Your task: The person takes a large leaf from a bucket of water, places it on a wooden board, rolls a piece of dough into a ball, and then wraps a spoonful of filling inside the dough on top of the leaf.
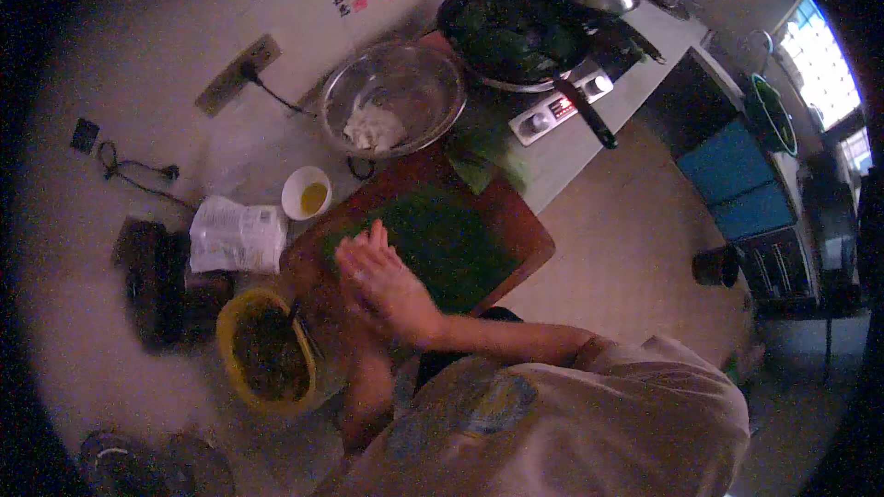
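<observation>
My right hand (397,293) lies over my left hand (350,275), palms seemingly together, above the left part of a dark green mat or board (442,248). Blur and the overlap hide whatever may be between them. The green surface rests on a reddish-brown board (532,241). Beyond it stands a clear bowl (452,110) with a lump of white dough (375,128) inside. Left of the board are a small white bowl (293,183) of yellow liquid, a white printed packet (238,235), and a yellow-rimmed container (231,359) with a dark filling and a utensil.
A wok (514,34) holding dark green contents sits on a lit cooktop (559,107), its handle (587,114) pointing toward the counter edge. Green leaves (490,166) lie by the board. A plugged-in cord (276,93) hangs from a socket strip (238,72). Dark objects (166,283) stand at left.
</observation>
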Demonstrator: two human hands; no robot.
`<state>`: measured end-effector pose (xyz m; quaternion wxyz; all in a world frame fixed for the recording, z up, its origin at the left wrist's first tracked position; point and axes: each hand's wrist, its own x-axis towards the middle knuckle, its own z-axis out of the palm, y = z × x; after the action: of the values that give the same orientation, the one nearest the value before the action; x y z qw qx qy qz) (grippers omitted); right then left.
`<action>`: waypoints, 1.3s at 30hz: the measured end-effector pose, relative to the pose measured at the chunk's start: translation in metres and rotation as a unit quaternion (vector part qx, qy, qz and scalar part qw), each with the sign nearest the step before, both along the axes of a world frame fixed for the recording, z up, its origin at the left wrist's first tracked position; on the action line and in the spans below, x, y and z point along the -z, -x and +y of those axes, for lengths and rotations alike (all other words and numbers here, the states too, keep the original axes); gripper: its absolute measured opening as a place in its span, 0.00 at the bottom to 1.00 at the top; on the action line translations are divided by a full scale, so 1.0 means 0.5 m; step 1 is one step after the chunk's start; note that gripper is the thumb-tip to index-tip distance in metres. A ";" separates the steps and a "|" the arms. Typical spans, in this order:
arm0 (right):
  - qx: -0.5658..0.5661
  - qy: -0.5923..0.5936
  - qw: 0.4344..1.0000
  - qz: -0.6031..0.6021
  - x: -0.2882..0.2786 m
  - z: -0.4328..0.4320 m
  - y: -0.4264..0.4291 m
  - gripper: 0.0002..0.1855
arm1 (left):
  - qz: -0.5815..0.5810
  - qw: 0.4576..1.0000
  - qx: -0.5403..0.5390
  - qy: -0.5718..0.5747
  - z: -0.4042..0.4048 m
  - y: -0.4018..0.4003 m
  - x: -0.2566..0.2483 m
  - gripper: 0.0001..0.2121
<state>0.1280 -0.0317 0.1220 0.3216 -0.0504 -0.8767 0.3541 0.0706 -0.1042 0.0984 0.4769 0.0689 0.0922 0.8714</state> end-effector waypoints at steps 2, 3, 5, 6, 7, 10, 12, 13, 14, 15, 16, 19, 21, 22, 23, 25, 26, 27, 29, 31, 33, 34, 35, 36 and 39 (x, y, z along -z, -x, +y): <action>0.034 -0.090 0.991 -0.089 -0.050 -0.015 0.002 0.30 | -0.031 0.995 -0.024 0.093 0.011 -0.020 -0.009 0.22; 0.042 -0.038 0.994 -0.092 -0.054 0.007 0.015 0.30 | -0.041 0.991 -0.024 0.129 0.023 -0.033 -0.023 0.22; 0.060 0.066 0.991 -0.098 -0.048 0.073 0.045 0.30 | -0.049 0.982 -0.016 0.182 0.039 -0.045 -0.041 0.22; 0.059 0.058 0.990 -0.116 -0.030 0.081 0.039 0.31 | -0.047 0.978 -0.022 0.202 0.039 -0.044 -0.052 0.22; 0.006 0.231 0.969 -0.091 0.013 0.064 0.028 0.31 | -0.028 0.974 -0.040 0.221 0.038 -0.037 -0.057 0.23; 0.035 0.067 0.995 -0.061 -0.029 -0.023 -0.022 0.31 | 0.039 0.984 -0.055 0.162 0.011 0.017 0.008 0.24; 0.049 0.058 0.990 -0.120 -0.069 -0.024 -0.003 0.30 | 0.062 0.980 -0.067 0.178 0.000 -0.005 -0.016 0.24; 0.061 0.050 0.986 -0.148 -0.085 -0.004 0.013 0.30 | 0.074 0.978 -0.067 0.181 0.009 -0.018 -0.039 0.25; -0.020 0.175 0.973 -0.146 -0.101 0.054 0.027 0.30 | 0.083 0.977 -0.064 0.185 0.024 -0.032 -0.057 0.25; -0.007 0.148 0.983 -0.113 -0.087 0.084 0.031 0.29 | 0.093 0.976 -0.060 0.189 0.044 -0.047 -0.090 0.25; -0.001 0.121 0.990 -0.077 -0.055 0.102 0.040 0.29 | 0.120 0.959 -0.059 0.251 0.068 -0.058 -0.142 0.25; -0.043 0.129 0.988 -0.071 -0.065 0.038 -0.014 0.29 | -0.016 0.990 0.008 0.143 0.003 -0.016 -0.127 0.25; -0.031 -0.012 0.996 -0.079 -0.095 -0.033 -0.041 0.29 | 0.096 0.982 -0.061 0.153 0.009 0.006 -0.065 0.29; -0.025 0.010 0.997 -0.076 -0.103 -0.035 -0.026 0.30 | 0.120 0.981 -0.092 0.124 0.012 -0.011 -0.042 0.26; -0.013 0.033 0.996 -0.076 -0.102 -0.030 -0.013 0.30 | 0.143 0.979 -0.115 0.094 0.016 -0.028 -0.023 0.23; -0.005 0.181 0.982 -0.043 -0.075 0.072 0.032 0.30 | -0.018 0.972 -0.023 0.235 0.034 -0.065 -0.115 0.21; 0.003 0.158 0.987 -0.033 -0.080 0.095 0.054 0.30 | 0.006 0.985 -0.010 0.173 0.024 -0.061 -0.086 0.20; 0.027 0.129 0.991 -0.026 -0.070 0.124 0.054 0.30 | -0.033 0.981 -0.012 0.191 0.037 -0.074 -0.101 0.20; -0.019 0.147 0.989 -0.030 -0.052 0.061 0.012 0.30 | -0.105 0.944 -0.056 0.309 0.015 -0.045 -0.113 0.20; -0.041 0.067 0.997 0.002 -0.072 -0.037 -0.031 0.29 | -0.019 0.973 -0.105 0.207 -0.004 -0.037 -0.108 0.20; -0.003 0.052 0.998 -0.017 -0.063 -0.023 -0.004 0.29 | 0.027 0.979 -0.107 0.174 -0.015 -0.047 -0.110 0.19; 0.022 0.047 0.998 -0.029 -0.053 -0.004 0.020 0.28 | 0.029 0.978 -0.081 0.189 -0.001 -0.050 -0.126 0.19; -0.024 0.254 0.954 -0.160 -0.109 0.045 0.040 0.28 | 0.030 0.978 -0.053 0.200 0.006 -0.052 -0.131 0.19; -0.034 0.303 0.945 -0.115 -0.091 0.072 0.063 0.28 | -0.045 0.984 -0.014 0.173 -0.006 -0.053 -0.079 0.19; -0.095 0.277 0.954 -0.071 -0.021 0.049 0.016 0.30 | -0.027 0.969 -0.078 0.234 -0.004 -0.052 -0.102 0.20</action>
<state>0.1202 -0.0071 0.1322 0.1971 -0.0793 -0.7655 0.6073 0.0968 -0.1063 0.1494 0.4130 -0.0759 0.2858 0.8614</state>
